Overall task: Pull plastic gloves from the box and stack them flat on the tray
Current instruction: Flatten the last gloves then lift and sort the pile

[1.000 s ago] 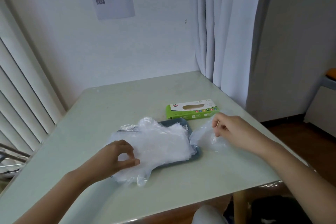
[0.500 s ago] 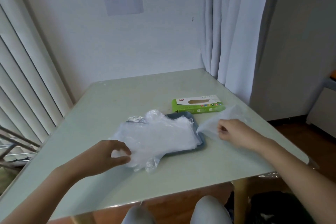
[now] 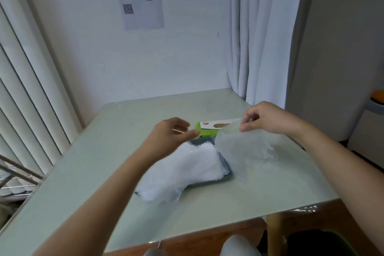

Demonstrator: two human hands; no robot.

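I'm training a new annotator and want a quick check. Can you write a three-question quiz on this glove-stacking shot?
1. True or false: the right hand pinches a loose glove.
2. Where is the green box? A) on the table, beyond the tray; B) on the floor; C) on the windowsill.
3. Fill in: the ___ hand holds nothing and hovers over the glove stack.
Key: 1 true; 2 A; 3 left.
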